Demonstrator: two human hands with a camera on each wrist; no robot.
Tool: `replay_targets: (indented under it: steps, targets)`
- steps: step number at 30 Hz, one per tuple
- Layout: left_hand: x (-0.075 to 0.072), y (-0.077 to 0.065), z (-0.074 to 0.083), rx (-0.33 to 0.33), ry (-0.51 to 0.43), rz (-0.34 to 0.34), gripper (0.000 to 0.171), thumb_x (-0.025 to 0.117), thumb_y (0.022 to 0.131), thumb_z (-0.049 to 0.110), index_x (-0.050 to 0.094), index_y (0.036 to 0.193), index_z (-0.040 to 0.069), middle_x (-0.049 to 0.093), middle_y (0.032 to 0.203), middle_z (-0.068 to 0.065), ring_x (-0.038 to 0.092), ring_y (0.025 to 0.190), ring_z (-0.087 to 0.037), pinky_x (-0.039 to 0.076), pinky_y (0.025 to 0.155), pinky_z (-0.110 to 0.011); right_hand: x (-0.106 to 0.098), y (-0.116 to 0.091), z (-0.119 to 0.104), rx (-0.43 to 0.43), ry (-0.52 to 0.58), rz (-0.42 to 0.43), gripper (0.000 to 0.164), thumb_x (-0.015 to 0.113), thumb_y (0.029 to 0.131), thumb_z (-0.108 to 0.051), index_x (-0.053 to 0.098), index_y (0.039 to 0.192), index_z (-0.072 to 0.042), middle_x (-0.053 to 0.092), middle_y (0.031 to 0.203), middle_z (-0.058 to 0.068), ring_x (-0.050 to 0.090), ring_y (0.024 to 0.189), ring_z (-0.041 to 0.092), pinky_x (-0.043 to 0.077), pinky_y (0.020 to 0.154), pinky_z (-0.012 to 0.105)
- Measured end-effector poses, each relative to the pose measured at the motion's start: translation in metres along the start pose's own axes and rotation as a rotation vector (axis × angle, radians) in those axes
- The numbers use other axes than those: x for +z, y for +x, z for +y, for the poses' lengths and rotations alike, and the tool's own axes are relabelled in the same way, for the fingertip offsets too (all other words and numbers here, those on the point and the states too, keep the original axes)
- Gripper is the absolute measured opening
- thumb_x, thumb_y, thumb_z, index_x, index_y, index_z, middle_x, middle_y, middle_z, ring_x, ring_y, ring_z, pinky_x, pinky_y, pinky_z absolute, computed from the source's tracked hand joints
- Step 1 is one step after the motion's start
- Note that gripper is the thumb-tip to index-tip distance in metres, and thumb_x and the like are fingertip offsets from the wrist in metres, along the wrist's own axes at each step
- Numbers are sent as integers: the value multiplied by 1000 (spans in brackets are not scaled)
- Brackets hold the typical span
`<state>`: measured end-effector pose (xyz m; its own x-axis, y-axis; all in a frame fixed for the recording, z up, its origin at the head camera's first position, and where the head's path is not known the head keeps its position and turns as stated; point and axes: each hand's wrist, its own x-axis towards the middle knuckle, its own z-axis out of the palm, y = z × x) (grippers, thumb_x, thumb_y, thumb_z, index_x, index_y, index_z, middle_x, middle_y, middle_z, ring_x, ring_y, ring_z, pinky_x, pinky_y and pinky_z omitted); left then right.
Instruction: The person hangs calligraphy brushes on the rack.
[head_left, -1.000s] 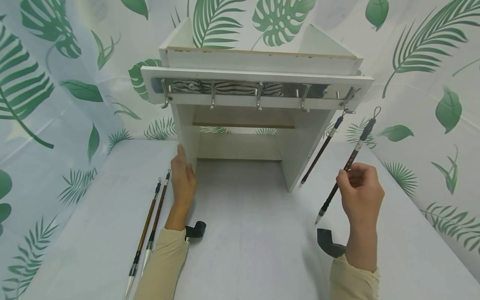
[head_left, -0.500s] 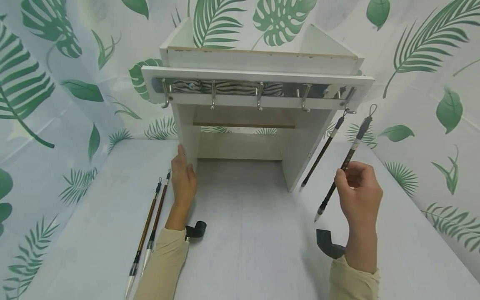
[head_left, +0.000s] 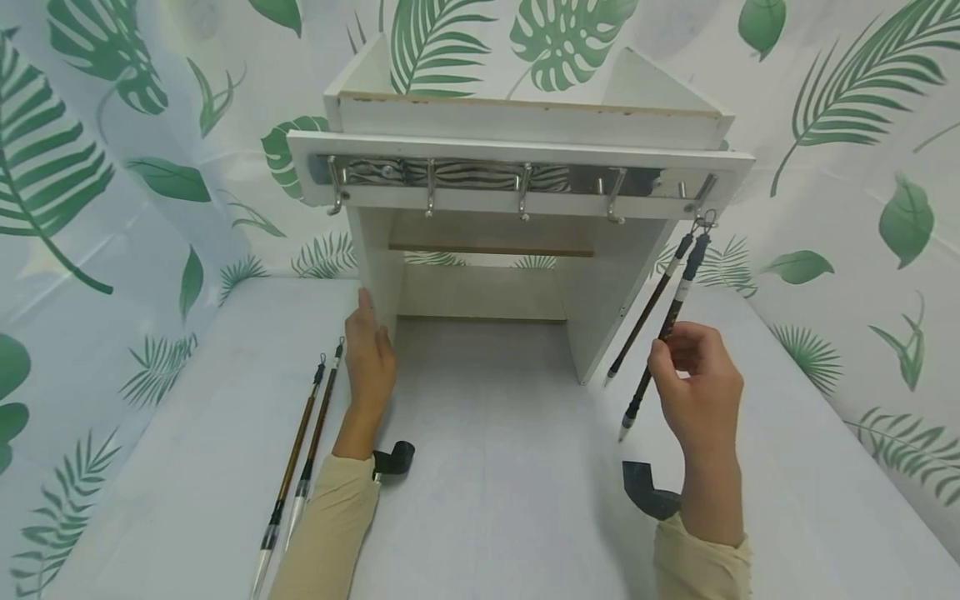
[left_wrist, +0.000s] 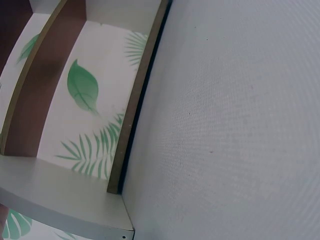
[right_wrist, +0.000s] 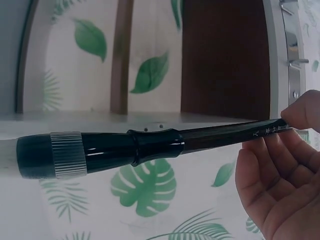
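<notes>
My right hand (head_left: 697, 379) pinches a dark calligraphy brush (head_left: 647, 385) by its shaft, between thumb and fingers. The brush slants with its tip down, and its top loop overlaps the rightmost hook (head_left: 702, 193) of the hook rail (head_left: 637, 182). Just behind it, a second brush (head_left: 651, 308) hangs from that same hook. In the right wrist view, the held brush's dark handle (right_wrist: 215, 139) and ribbed metal collar (right_wrist: 69, 155) show large. My left hand (head_left: 369, 358), fingers extended, rests at the left side panel (head_left: 372, 267) of the white cabinet.
Two more brushes (head_left: 303, 433) lie on the white tabletop (head_left: 480, 467), left of my left forearm. Several other hooks on the rail bear nothing. The cabinet's crossboards (head_left: 480, 293) span its back. Leaf-patterned cloth (head_left: 862, 167) surrounds the table.
My right hand has moved left with the brush, bringing its loop from beside the rail's right end to the rightmost hook. My left hand has stayed at the panel.
</notes>
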<state>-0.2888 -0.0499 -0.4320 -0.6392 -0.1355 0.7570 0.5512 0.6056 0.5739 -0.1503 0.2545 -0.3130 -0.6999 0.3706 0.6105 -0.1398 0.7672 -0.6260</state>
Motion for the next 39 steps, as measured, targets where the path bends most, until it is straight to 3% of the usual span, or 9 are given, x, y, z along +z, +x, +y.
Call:
replay_targets:
  steps: [10,17,21,29,39]
  targets:
    - [2,0,-2,53,-4,35,64,43,90,-5,19,146,13,42,117,-29,48,105,-42,43,86,-54,6,-2,-7,-27,9,-59,24,51,88,-11,54,107,4,61,89,15,42,75,-17,34,71,3]
    - [2,-1,-2,50,-9,35,64,43,91,-6,18,146,14,42,117,-28,48,106,-42,43,86,-55,10,-4,-10,-67,2,-88,24,51,88,-9,55,108,4,62,88,15,40,75,-17,34,69,1]
    - [1,-1,-2,47,-5,32,64,42,91,-5,17,147,15,41,118,-29,47,107,-42,43,86,-55,13,-5,-12,-97,7,-104,24,51,87,-8,56,108,4,62,87,14,44,75,-10,34,65,0]
    - [1,-1,-1,28,10,18,60,42,92,-3,19,146,10,41,119,-28,47,109,-42,42,88,-55,17,-7,-13,-132,7,-117,24,52,87,-7,56,108,5,61,88,15,54,74,15,33,64,-1]
    - [0,0,-1,32,12,21,56,42,91,-4,23,143,4,42,118,-29,47,107,-41,42,87,-54,19,-8,-14,-192,17,-119,24,53,87,-5,56,107,6,61,88,16,53,72,15,35,67,0]
